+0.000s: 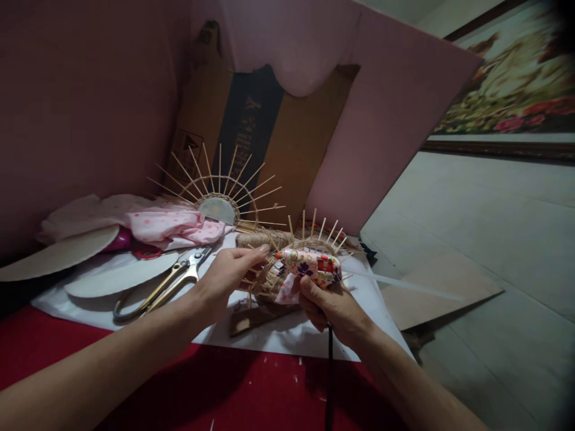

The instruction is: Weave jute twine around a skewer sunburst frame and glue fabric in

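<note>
My right hand point(330, 308) is closed round the grip of a glue gun point(309, 263) wrapped in flowered tape, its nozzle pointing left and a black cord hanging down from it. A clear glue stick juts out to the right behind it. My left hand point(231, 272) pinches the edge of a small woven straw piece point(274, 281) with several wooden sticks poking up from its rim, right at the nozzle tip. Both hands work above a white sheet point(278, 338) on a red cloth point(215, 389).
Gold scissors point(164, 287) lie left of my left hand. Behind them sit pink dotted fabric point(168, 224), pale oval card cutouts point(58, 254), and a second woven half-disc with radiating sticks point(220, 200). Cardboard point(287, 149) leans on a pink wall. A brown board point(440, 287) lies on the floor right.
</note>
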Available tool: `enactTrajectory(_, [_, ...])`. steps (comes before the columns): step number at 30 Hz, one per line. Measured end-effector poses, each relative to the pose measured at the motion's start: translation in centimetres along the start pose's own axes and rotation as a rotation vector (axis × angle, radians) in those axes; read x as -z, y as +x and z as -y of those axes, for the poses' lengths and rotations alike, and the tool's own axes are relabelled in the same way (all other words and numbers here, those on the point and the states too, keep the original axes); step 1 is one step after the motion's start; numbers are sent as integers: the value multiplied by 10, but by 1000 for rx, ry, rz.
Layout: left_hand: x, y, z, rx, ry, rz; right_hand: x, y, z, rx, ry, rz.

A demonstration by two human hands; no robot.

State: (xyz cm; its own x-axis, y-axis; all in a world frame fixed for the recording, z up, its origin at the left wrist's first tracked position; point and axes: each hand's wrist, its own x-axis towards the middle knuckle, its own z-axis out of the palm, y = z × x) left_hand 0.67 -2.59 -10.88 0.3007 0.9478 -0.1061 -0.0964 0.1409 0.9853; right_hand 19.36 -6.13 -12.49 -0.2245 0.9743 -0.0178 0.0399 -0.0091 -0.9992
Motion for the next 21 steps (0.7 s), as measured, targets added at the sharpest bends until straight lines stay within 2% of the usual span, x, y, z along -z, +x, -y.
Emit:
enactTrajectory(8, [0, 1, 2, -9, -32, 29, 0, -2, 3, -53, 67, 39])
enactTrajectory(13, [1, 0, 2, -6, -32, -8, 1, -2, 3, -85, 91, 49])
enactTrajectory(21, [0, 0, 1, -23, -39, 34, 3, -3, -1, -89, 151, 85])
